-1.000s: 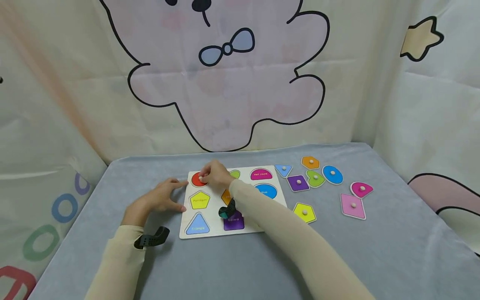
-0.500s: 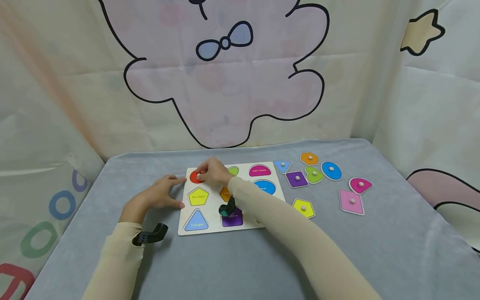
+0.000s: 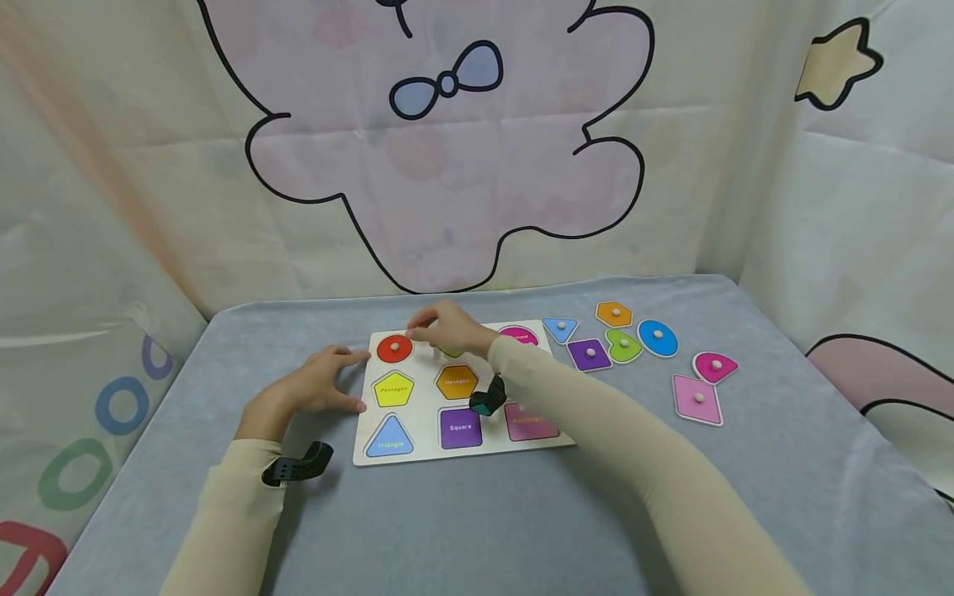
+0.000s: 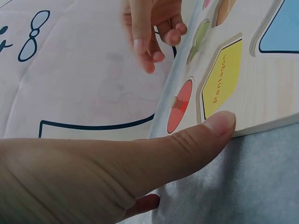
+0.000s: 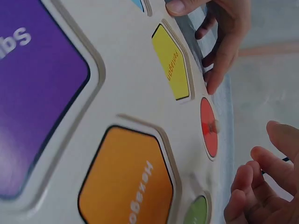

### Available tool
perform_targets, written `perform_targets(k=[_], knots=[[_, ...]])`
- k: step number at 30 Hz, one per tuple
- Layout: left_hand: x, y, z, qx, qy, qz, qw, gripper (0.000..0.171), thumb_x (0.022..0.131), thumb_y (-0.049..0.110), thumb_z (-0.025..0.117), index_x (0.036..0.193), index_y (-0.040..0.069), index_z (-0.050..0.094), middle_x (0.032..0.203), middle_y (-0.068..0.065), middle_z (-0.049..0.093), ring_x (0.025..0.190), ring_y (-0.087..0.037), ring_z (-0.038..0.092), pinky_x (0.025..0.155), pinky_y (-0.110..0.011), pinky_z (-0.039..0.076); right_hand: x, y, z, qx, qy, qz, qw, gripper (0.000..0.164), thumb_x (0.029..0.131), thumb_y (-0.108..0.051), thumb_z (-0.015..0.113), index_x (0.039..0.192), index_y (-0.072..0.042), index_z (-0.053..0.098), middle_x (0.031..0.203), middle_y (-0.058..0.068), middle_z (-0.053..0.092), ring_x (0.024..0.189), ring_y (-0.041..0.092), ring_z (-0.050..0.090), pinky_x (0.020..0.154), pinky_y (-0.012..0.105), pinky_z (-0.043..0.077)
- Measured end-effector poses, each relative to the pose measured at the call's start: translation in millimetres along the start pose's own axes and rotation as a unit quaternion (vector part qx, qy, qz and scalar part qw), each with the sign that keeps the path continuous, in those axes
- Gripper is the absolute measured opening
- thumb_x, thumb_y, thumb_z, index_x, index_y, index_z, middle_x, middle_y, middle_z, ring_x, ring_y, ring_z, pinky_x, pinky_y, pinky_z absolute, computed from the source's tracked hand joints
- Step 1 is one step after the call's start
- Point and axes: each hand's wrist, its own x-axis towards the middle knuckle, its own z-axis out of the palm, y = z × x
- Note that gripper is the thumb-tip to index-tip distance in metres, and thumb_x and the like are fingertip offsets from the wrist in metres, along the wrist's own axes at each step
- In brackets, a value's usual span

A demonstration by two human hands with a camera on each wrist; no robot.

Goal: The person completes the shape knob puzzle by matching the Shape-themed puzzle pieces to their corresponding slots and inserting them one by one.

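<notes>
A white shape puzzle board [image 3: 423,406] lies flat on the cloth. At its far left corner the red circle piece [image 3: 395,351] sits in its recess, its knob standing up. My left hand [image 3: 304,389] touches the board's left edge, with the thumb [image 4: 205,135] against the side near the pentagon recess [image 4: 223,77]. Just right of the red piece, above the green recess [image 5: 196,212], hovers my right hand [image 3: 453,329]. Its fingers [image 5: 273,168] are loosely bent and hold nothing. My right forearm hides part of the board's right side.
Right of the board lie several loose knobbed pieces: a light blue triangle [image 3: 559,332], purple square [image 3: 585,358], orange hexagon [image 3: 609,318], green heart [image 3: 619,349], blue oval [image 3: 654,343], magenta half round [image 3: 711,372] and pink four-sided piece [image 3: 693,406]. A printed curtain [image 3: 447,182] hangs behind.
My right hand has let go of the red circle piece's knob and moved to the right. Its forearm now covers the loose yellow pentagon. The left hand stays at the board's edge.
</notes>
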Motion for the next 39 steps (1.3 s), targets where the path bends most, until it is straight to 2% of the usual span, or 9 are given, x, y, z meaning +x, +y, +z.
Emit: perform_targets(k=[6,12,19,26,30,39], knots=[[-0.9,0.8,1.3,-0.001,0.005,0.001,1.0,0.096,0.077,0.036,0.088,0.156,0.013,0.04,0.156,-0.031,0.032,0.141,-0.051,0.032,0.114,-0.07,0.033,-11.1,-1.5,-16.9,-0.011,-0.008,-0.018,1.0,0.028,0.1,-0.027,0.064,0.119,-0.008,0.073,0.117,0.007,0.069,0.103,0.025,0.062,0.084,0.025,0.054],[-2.1,1.6,1.5,-0.004,0.006,0.002,1.0,0.095,0.077,0.035,0.088,0.156,0.012,0.04,0.156,-0.031,0.032,0.141,-0.05,0.032,0.114,-0.07,0.033,-20.0,2.8,-27.8,-0.007,-0.01,-0.024,1.0,0.03,0.101,-0.025,0.064,0.121,-0.004,0.072,0.117,0.009,0.069,0.106,0.03,0.063,0.086,0.032,0.059],[-3.3,2.9,0.9,-0.001,0.005,-0.002,1.0,0.095,0.077,0.034,0.088,0.156,0.012,0.039,0.156,-0.03,0.032,0.142,-0.051,0.031,0.114,-0.07,0.033,-27.7,15.1,-35.6,-0.013,-0.004,-0.028,1.0,0.028,0.101,-0.023,0.063,0.119,-0.004,0.073,0.115,0.009,0.07,0.106,0.027,0.061,0.088,0.035,0.06],[-3.7,4.0,0.9,-0.001,0.003,-0.002,1.0,0.096,0.077,0.035,0.088,0.156,0.013,0.039,0.156,-0.03,0.032,0.142,-0.051,0.031,0.114,-0.07,0.033,-37.3,24.5,-48.0,-0.024,-0.002,-0.034,0.999,0.03,0.101,-0.024,0.062,0.12,-0.003,0.072,0.114,0.01,0.071,0.102,0.033,0.062,0.085,0.038,0.058],[-2.6,3.7,1.7,0.0,0.004,-0.004,1.0,0.096,0.077,0.036,0.088,0.156,0.013,0.039,0.157,-0.031,0.031,0.142,-0.051,0.031,0.114,-0.071,0.032,-43.4,29.6,-58.2,-0.024,0.0,-0.022,0.999,0.032,0.102,-0.025,0.061,0.123,-0.002,0.07,0.116,0.011,0.069,0.103,0.037,0.063,0.089,0.044,0.058],[-2.7,2.7,2.4,0.0,0.005,0.004,1.0,0.096,0.077,0.036,0.089,0.156,0.011,0.039,0.156,-0.032,0.031,0.142,-0.052,0.031,0.114,-0.07,0.032,-64.5,47.1,-80.5,-0.056,0.032,0.014,0.998,0.036,0.102,-0.029,0.061,0.128,-0.005,0.067,0.126,0.011,0.064,0.118,0.028,0.055,0.097,0.038,0.054]])
